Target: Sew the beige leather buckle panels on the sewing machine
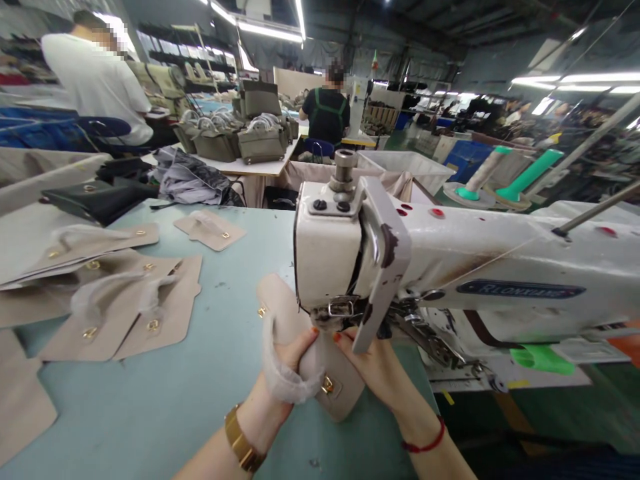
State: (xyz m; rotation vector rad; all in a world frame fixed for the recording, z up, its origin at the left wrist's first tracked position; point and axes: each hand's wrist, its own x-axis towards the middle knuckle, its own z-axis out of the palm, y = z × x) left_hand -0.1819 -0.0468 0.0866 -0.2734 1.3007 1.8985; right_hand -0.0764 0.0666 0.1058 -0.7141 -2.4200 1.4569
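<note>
A beige bag panel [345,393] with gold hardware lies under the head of a white sewing machine [327,247]. Its handle [293,383], wrapped in whitish film, loops over my left hand [287,360]. That hand grips the panel's left side, thumb on top close to the needle area. My right hand [373,367] holds the panel's right edge, fingertips beside the presser foot. The machine head and guard hide the needle and part of the right fingers.
More beige panels with wrapped handles [120,307] are spread at the left, and one lies apart [210,230]. Behind them are a dark bag [100,200] and a grey cloth bundle [195,180]. Thread cones [533,175] stand at the right. Two people sit farther back.
</note>
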